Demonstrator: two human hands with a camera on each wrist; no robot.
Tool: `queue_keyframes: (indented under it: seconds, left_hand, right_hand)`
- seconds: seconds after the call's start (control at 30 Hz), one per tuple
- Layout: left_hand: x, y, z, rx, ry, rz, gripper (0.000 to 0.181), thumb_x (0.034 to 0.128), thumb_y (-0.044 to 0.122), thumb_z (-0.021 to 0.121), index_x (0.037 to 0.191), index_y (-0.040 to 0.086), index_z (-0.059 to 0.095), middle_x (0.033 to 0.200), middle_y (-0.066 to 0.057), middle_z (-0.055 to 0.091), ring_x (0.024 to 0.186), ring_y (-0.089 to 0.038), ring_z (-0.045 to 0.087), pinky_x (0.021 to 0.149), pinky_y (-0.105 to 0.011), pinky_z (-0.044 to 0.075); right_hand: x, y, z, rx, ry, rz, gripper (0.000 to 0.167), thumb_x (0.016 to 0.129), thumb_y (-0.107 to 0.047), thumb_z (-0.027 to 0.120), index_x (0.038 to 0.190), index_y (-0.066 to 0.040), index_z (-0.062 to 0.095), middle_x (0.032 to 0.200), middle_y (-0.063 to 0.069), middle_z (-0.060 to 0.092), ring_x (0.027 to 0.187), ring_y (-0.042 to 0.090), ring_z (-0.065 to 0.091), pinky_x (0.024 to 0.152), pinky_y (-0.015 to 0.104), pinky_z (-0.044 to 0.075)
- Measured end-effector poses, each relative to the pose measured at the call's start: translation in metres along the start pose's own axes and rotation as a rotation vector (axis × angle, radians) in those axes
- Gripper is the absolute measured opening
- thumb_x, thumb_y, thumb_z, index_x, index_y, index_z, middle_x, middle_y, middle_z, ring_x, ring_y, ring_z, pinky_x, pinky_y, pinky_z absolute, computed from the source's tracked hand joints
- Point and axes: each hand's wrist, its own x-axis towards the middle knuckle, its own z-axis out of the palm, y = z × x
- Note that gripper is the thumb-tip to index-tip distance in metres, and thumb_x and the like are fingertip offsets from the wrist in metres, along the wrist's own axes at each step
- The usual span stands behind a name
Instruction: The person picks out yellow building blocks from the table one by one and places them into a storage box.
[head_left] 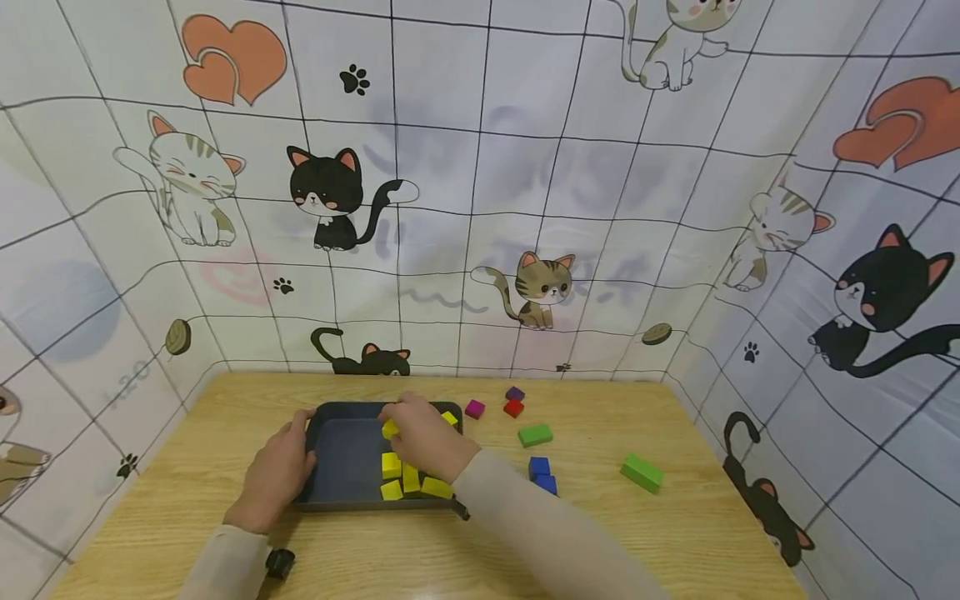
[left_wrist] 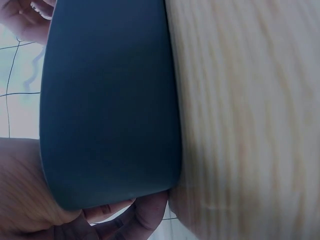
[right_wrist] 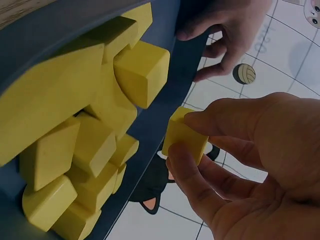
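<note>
A dark grey tray (head_left: 345,458) lies on the wooden table. My left hand (head_left: 273,471) grips its left side, the thumb at the rim and the fingers outside the wall; the left wrist view shows the tray's outer side (left_wrist: 110,110) and fingers under one end. Over the tray, my right hand (head_left: 431,437) pinches a yellow block (right_wrist: 185,132) between thumb and fingertips. Below that hand, several other yellow blocks (head_left: 411,477) sit heaped in the right part of the tray. The right forearm and hand hide part of the heap in the head view.
Right of the tray lie a magenta block (head_left: 475,409), a purple block (head_left: 514,393), a red block (head_left: 513,408), two blue blocks (head_left: 539,468) and two green blocks (head_left: 536,435). A cat-patterned cloth wall (head_left: 450,208) borders the table's back and sides.
</note>
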Motion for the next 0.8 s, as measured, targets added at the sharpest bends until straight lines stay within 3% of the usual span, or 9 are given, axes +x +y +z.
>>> queue_keyframes:
  seconds: [0.27,0.8]
  left_hand:
    - [0.000,-0.002,0.000,0.003,0.013,0.017,0.072,0.1021,-0.004,0.078,0.165,-0.006,0.044,0.143,-0.044,0.069,0.096,-0.048,0.079,0.074,-0.059,0.063]
    - [-0.001,-0.001,0.001,0.006,0.019,0.023,0.072,0.1015,-0.005,0.079,0.164,-0.007,0.044,0.142,-0.045,0.069,0.094,-0.046,0.080,0.074,-0.058,0.064]
  right_hand:
    - [0.021,-0.014,0.013,-0.108,-0.062,-0.023,0.033,0.105,-0.003,0.085,0.137,-0.009,0.085,0.136,0.006,0.083,0.126,0.019,0.076,0.099,0.020,0.064]
    - [0.032,-0.012,0.026,-0.158,-0.098,0.013,0.034,0.102,-0.002,0.088,0.135,-0.012,0.087,0.132,-0.001,0.087,0.126,0.017,0.077,0.104,0.022,0.064]
